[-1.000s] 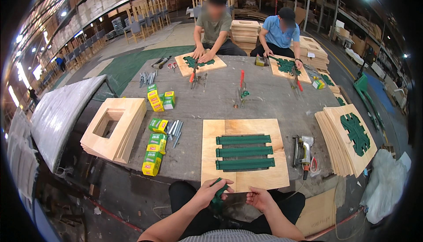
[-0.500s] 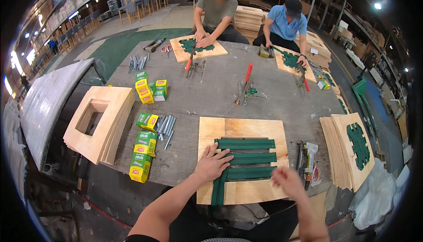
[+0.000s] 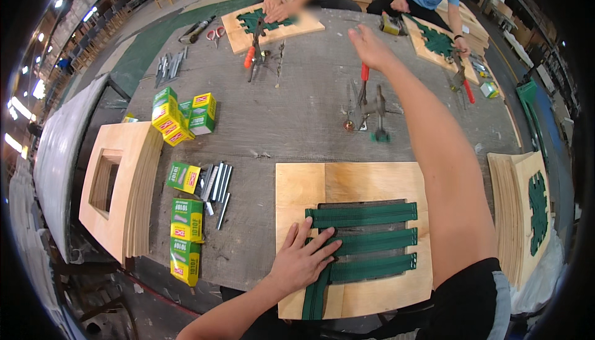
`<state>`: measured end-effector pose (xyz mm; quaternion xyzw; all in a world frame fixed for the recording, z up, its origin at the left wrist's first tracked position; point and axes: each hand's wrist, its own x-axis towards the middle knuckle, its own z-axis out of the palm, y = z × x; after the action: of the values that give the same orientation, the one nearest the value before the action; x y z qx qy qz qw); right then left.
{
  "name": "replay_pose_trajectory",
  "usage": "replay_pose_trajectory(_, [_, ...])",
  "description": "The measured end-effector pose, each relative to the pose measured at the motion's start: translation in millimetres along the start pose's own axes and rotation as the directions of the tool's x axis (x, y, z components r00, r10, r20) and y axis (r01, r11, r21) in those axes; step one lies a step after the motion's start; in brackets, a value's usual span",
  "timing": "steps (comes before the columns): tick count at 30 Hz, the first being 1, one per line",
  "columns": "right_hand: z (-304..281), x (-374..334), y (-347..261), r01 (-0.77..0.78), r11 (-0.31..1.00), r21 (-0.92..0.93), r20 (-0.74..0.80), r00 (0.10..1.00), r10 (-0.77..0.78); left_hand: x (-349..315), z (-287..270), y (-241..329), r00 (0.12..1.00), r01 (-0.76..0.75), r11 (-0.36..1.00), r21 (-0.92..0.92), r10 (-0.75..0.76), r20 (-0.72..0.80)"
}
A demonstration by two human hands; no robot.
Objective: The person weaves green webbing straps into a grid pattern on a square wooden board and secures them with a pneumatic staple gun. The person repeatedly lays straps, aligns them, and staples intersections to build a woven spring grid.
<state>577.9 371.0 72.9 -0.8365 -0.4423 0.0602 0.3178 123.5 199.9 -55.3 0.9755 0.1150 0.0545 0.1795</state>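
A plywood panel lies at the table's near edge, its opening crossed by several green webbing straps. One more green strap runs down the panel's left side. My left hand lies with spread fingers over the straps' left ends, pressed against the wood. Far across the table reaches my right hand, fingers outstretched, at the top of the red handle of a toggle clamp. Whether the palm touches that handle I cannot tell. The clamp's metal arm stands just below, beside my forearm.
Green-and-yellow boxes and loose staple strips lie left. Framed plywood panels are stacked beyond them; strapped panels stand right. Across the table, two people work on strapped panels, with red-handled clamps and scissors nearby.
My right hand has gone from beside the panel's right edge to the far clamp's red handle. My left hand stays on the straps. The view has shifted.
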Motion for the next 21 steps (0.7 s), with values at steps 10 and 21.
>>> replay_pose_trajectory(10, [79, 15, 38, -0.147, 0.974, -0.172, 0.196, 0.964, 0.180, 6, -4, -3, 0.998, 0.055, 0.998, -0.032, -0.053, 0.042])
replay_pose_trajectory(21, [9, -251, 70, 0.107, 0.860, 0.499, -0.292, 0.955, 0.051, 2, 7, -7, 0.993, 0.005, 1.000, -0.026, -0.009, -0.121])
